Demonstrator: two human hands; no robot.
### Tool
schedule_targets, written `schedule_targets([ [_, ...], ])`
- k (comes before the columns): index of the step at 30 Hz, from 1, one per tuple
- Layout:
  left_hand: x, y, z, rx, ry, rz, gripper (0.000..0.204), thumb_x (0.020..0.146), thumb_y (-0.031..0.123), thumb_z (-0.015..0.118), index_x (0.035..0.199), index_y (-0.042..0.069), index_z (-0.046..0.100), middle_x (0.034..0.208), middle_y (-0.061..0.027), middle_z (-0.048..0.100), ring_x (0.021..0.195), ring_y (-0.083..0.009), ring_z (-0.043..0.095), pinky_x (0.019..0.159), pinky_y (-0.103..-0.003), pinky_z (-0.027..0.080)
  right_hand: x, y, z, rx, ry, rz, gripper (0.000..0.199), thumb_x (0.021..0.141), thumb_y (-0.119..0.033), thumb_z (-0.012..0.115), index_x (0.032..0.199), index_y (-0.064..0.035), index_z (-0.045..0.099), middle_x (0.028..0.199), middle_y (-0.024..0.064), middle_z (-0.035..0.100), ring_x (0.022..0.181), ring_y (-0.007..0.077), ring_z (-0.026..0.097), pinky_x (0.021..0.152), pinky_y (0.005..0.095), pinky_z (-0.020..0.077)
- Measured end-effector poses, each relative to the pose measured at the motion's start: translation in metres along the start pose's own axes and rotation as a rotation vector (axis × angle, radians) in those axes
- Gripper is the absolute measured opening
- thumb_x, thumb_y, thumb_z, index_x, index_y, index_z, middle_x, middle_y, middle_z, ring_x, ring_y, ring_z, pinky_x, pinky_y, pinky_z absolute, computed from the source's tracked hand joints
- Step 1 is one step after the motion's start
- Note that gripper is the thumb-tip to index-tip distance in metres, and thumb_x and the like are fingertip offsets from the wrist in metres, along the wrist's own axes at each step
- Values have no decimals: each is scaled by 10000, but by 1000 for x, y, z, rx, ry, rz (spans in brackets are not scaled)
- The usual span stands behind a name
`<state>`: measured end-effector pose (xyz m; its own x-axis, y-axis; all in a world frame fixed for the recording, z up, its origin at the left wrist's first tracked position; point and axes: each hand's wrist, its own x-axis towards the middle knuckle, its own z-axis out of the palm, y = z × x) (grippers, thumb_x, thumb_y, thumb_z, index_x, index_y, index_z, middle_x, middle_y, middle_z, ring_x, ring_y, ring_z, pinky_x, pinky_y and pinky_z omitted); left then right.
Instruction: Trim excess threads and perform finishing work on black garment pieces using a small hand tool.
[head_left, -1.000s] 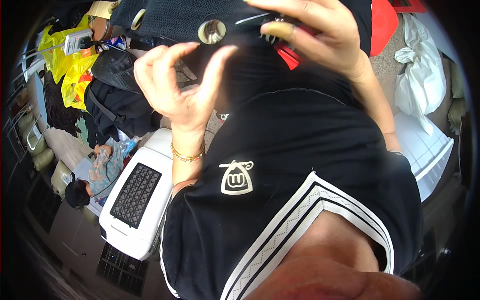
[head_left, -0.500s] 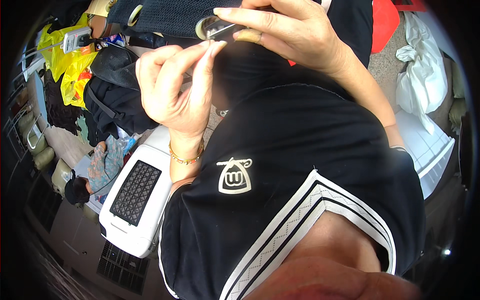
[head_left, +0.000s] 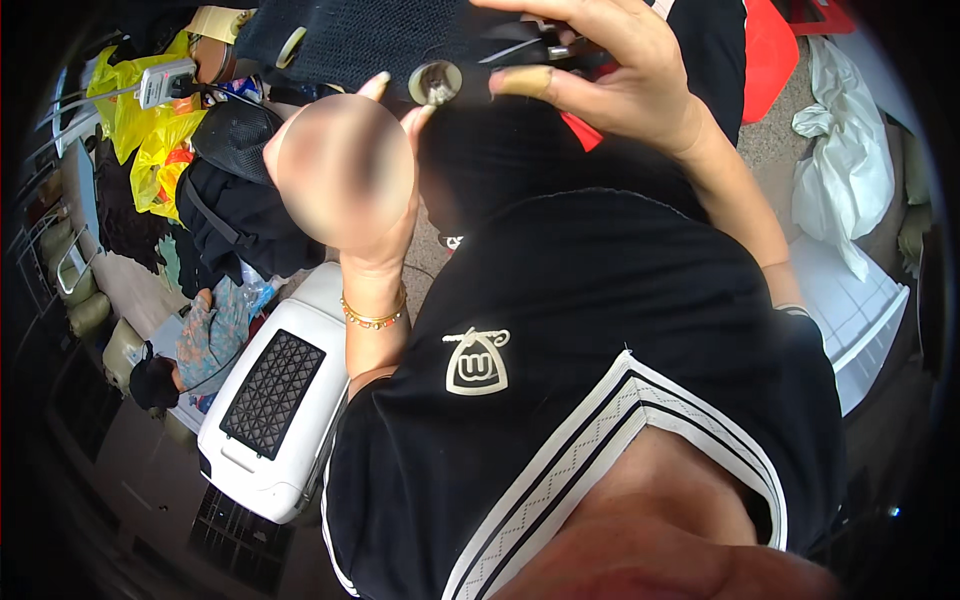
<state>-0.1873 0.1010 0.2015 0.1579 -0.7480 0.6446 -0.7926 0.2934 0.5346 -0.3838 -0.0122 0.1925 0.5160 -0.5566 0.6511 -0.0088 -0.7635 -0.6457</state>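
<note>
My left hand (head_left: 345,175) is raised at left, with its index fingertip and thumb tip apart. A round blur covers its palm and most of its fingers. Just beyond the thumb is a small pale round ring (head_left: 435,83) with tiny light bits in it; I cannot tell whether the thumb touches it. My right hand (head_left: 630,75) is up at the top, a yellowish wrap around its thumb (head_left: 525,82). Between its spread thumb and index finger is a small dark tool with metal parts (head_left: 530,45), its kind unclear. Dark knit fabric (head_left: 350,45) lies beyond the hands.
At left are yellow plastic bags (head_left: 155,150), a white power strip (head_left: 167,82) with cords and a black bag (head_left: 235,215). Below them stands a white case with a black grille (head_left: 272,395). A person (head_left: 205,340) is farther left. A white sack (head_left: 845,150) and red stool (head_left: 770,60) are at right.
The hands have come apart: the left thumb and index finger have left their pinch. My right hand and its tool have drawn back to the right, and its fingers have spread wider.
</note>
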Motion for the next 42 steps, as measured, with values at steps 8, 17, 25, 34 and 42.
schedule_targets([
  [8,4,-17,-8,302,-44,279,320,649,77,864,955,120,782,808,20,589,763,-117,549,734,-257,410,9,13,12,20,49,-110,407,659,17,731,1062,-41,719,743,64,579,606,181,568,540,277,455],
  [17,-7,-19,1,14,33,148,177,749,84,798,911,117,735,873,-8,534,774,-132,538,696,-269,424,12,10,18,-270,174,-381,219,681,-15,719,900,-25,702,751,74,615,582,198,613,507,284,491],
  [25,-1,-17,-4,-89,55,56,85,858,34,692,940,51,677,955,-74,543,838,-169,558,723,-263,475,5,7,13,-150,126,-157,221,685,73,683,887,-15,676,787,84,601,605,193,619,535,265,496],
  [34,-4,-10,-1,-252,165,-12,142,839,53,722,965,45,657,976,-81,554,872,-179,559,741,-270,480,-3,0,2,-116,47,-60,196,708,66,704,875,-27,661,791,79,593,713,207,609,591,284,487],
  [42,14,3,15,-36,-68,82,322,792,78,787,1108,87,724,1033,-59,543,776,-102,555,685,-219,461,-3,-6,1,45,42,-46,165,739,50,707,882,-17,658,793,78,590,739,215,591,638,287,470],
])
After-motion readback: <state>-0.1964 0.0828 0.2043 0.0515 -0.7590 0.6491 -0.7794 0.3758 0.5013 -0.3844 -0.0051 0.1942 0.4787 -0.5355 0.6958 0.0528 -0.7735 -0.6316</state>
